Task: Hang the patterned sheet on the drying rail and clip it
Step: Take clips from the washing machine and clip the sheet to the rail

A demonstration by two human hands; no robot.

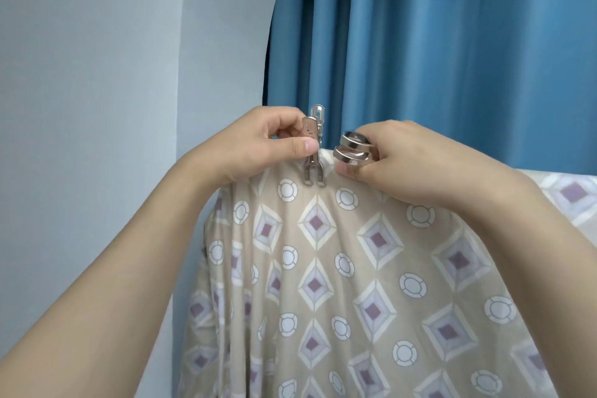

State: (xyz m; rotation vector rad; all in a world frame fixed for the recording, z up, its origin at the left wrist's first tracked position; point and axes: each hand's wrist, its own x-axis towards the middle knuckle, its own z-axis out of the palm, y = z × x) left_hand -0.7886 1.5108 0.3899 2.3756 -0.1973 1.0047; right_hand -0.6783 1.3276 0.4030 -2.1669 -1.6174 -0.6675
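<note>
The patterned sheet [326, 271], beige with purple diamonds and white rings, hangs over a rail that its top fold hides. A metal clip [312, 152] stands upright on the sheet's top edge, its jaws down over the fabric. My left hand [258, 145] pinches the clip's upper handles between thumb and fingers. My right hand [403, 165] grips more metal clips [352, 150], which stick out of its fist, and its thumb presses on the sheet's top edge just right of the clip.
A blue curtain [452, 42] hangs close behind the sheet. A pale grey wall [97, 74] fills the left side. The sheet runs on along the rail to the right [565, 197].
</note>
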